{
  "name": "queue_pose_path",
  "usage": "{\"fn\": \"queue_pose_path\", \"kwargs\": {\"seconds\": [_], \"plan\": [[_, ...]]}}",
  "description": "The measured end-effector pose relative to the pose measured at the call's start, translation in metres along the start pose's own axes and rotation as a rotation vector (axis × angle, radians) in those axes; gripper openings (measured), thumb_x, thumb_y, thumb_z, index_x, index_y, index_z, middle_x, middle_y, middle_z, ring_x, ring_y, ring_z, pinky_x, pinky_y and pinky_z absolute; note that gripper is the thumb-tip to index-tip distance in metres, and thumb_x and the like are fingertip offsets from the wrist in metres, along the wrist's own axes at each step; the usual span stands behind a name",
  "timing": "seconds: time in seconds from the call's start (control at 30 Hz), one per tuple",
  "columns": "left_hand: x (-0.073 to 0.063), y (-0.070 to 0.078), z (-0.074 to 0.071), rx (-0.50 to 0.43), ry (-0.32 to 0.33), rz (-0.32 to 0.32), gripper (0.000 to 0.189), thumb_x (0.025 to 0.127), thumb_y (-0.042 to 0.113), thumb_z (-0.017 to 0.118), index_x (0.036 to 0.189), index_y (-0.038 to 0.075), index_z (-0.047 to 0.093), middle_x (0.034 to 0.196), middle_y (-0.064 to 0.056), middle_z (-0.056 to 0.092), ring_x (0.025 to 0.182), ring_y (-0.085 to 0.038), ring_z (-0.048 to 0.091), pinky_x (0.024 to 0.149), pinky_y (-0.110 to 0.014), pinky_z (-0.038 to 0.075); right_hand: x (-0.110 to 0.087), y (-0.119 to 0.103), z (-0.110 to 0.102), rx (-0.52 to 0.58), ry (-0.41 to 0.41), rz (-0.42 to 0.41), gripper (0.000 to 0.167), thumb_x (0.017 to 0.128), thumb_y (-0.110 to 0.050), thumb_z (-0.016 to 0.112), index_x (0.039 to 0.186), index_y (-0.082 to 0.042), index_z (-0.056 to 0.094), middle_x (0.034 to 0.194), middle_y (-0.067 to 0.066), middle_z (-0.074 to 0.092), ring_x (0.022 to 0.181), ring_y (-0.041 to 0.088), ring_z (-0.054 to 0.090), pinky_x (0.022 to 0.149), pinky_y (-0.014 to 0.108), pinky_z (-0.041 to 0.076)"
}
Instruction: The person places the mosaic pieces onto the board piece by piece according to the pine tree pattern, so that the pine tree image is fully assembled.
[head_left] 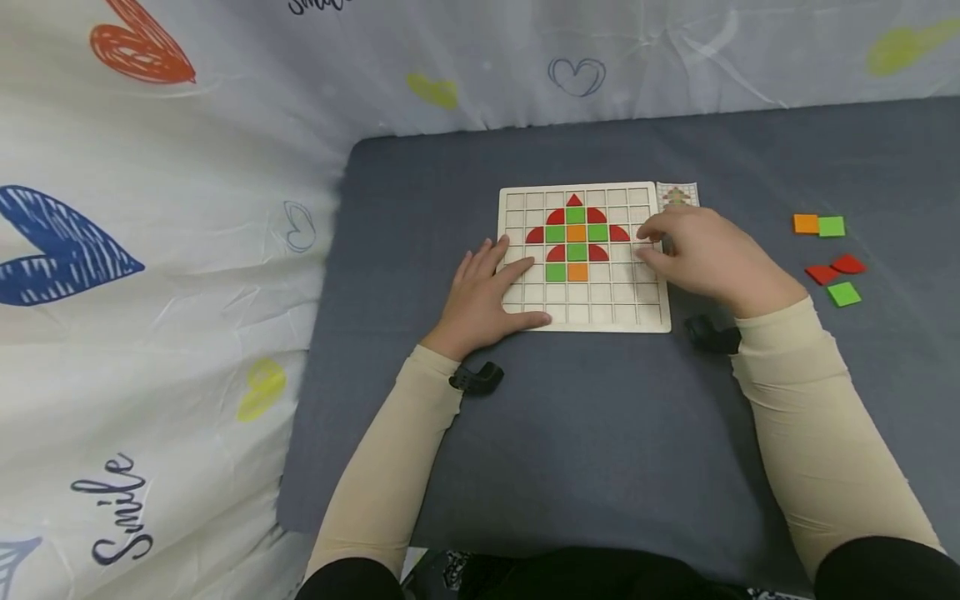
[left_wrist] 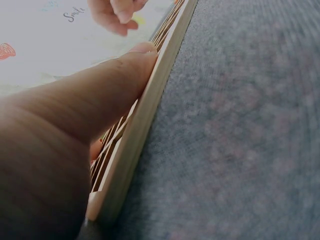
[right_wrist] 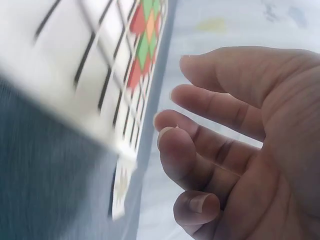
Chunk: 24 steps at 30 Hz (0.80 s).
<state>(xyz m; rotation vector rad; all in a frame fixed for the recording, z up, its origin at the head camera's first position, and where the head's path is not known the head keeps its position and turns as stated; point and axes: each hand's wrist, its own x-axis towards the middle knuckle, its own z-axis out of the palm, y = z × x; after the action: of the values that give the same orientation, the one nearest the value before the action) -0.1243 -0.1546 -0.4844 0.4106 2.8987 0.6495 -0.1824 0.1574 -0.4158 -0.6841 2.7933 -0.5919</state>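
Observation:
A white gridded board (head_left: 628, 293) lies on the table, with red, green and orange pieces set in its squares. A small red triangle (head_left: 574, 200) tops the pattern, and an orange square (head_left: 577, 272) is in its lowest filled row beside a green square (head_left: 555, 272). My left hand (head_left: 480, 300) rests with spread fingers on the board's left side, its thumb (left_wrist: 115, 75) along the near edge. Over the board's right edge hovers my right hand (head_left: 708, 250), fingers loosely bent; the right wrist view shows nothing between them. A small printed card (head_left: 677, 193) is partly behind this hand.
Right of the board lie loose pieces: an orange square (head_left: 806, 223) touching a green square (head_left: 832, 227), two red pieces (head_left: 849, 264), and another green square (head_left: 844, 294). A grey cloth (head_left: 585, 433) covers the table. A printed white curtain (head_left: 495, 75) hangs behind and to the left.

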Motion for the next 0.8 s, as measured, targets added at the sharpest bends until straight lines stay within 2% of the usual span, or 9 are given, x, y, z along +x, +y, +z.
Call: {"fn": "queue_pose_path", "kwargs": {"seconds": [0.2,0.43,0.63,0.8], "plan": [[0.000,0.002,0.000,-0.001,0.003,-0.001,0.092,0.082,0.070,0.079,0.159,0.030,0.049,0.176,-0.005,0.017,0.164,-0.024,0.005,0.132,-0.042,-0.003,-0.015,0.033,-0.012,0.025,0.025,0.094,0.036,0.102,-0.021,0.066,0.125,0.006,0.069,0.121,0.028,0.065,0.101,0.040,0.060,0.083,0.058,0.051],[-0.002,0.001,0.000,-0.014,0.000,-0.009,0.093,0.081,0.070,0.080,0.159,0.030,0.049,0.176,-0.005,0.017,0.164,-0.024,0.005,0.132,-0.042,-0.004,-0.027,0.059,-0.025,0.022,0.085,0.168,0.037,0.102,-0.022,0.063,0.128,0.005,0.068,0.119,0.028,0.065,0.087,0.036,0.062,0.070,0.047,0.046],[-0.001,0.001,-0.001,0.002,0.000,-0.006,0.093,0.081,0.071,0.079,0.159,0.030,0.049,0.176,-0.004,0.017,0.164,-0.024,0.006,0.132,-0.042,-0.004,-0.037,0.079,-0.034,0.029,0.073,0.230,0.038,0.102,-0.015,0.062,0.131,0.009,0.064,0.127,0.036,0.061,0.105,0.049,0.060,0.081,0.063,0.049],[-0.001,0.002,-0.002,-0.001,-0.001,-0.006,0.093,0.081,0.070,0.080,0.159,0.029,0.049,0.176,-0.005,0.018,0.164,-0.025,0.006,0.132,-0.042,-0.003,-0.046,0.094,-0.038,0.035,0.093,0.309,0.039,0.098,-0.009,0.059,0.133,0.009,0.062,0.128,0.037,0.055,0.107,0.051,0.054,0.084,0.065,0.045]]}}
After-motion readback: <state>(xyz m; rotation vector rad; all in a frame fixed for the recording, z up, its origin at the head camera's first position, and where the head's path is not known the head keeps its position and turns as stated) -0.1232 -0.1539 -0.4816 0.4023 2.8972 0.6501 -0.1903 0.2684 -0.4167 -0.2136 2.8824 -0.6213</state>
